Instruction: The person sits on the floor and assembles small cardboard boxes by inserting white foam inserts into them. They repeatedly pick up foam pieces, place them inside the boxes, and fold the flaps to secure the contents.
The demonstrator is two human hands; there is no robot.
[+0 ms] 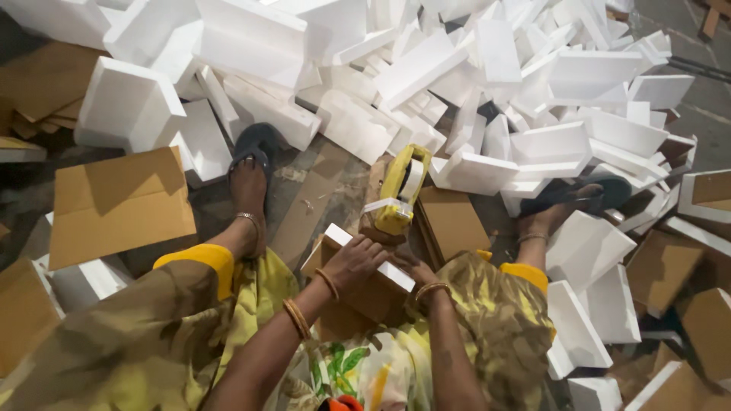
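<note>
Heaped white foam pieces [487, 91], cardboard sheets [114, 202]

This looks like a packing workshop or storeroom, with the work done seated on the floor [327, 183], which is bare, worn and dusty. A great heap of white foam packing blocks [487, 84] fills the view from ten o'clock round to three o'clock. Flat brown cardboard sheets [118, 202] lie at nine o'clock, and more cardboard pieces [704, 320] at four o'clock. A yellow tape dispenser [402, 190] stands near the centre on a stack of cardboard. The far edges are dim, so the walls cannot be made out.
</note>
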